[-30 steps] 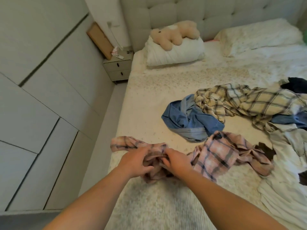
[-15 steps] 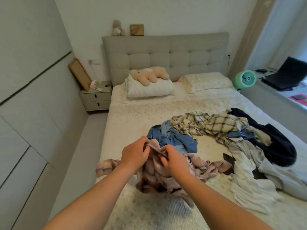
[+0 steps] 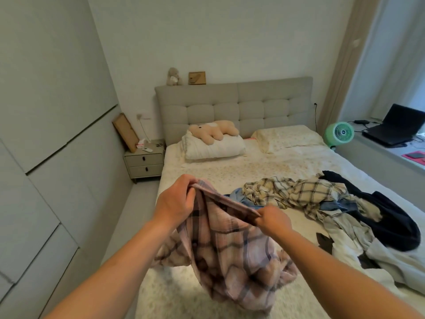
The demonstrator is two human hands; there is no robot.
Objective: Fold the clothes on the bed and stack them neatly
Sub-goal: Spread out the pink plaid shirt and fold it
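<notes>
Two hands hold one garment up over the near end of the bed (image 3: 207, 173): the left hand (image 3: 176, 204) has its fingers curled round one end of a band-like edge of the pink plaid shirt (image 3: 230, 252), and the right hand (image 3: 272, 221) pinches the other end of that edge, so both grips are clamped on cloth with the strip drawn fairly taut between them. That held edge slopes from high on the side of the bed nearer the nightstand (image 3: 144, 161) down toward the side nearer the clothes pile (image 3: 333, 203); the shirt's long axis, as it hangs, runs downward from this edge toward the foot of the bed, its lower part bunched and twisted instead of hanging flat. The likely trouble, as I judge it, lies in that twist: if the body and sleeves stay tangled below the hands, laying it down would trap creases and make a lopsided fold. The right hand's pinch looks slight, so a shake to open the cloth could pull the edge free. Whether the edge is a collar or a hem I cannot tell. Nothing folded shows on the bed yet, so the job seems barely begun.
</notes>
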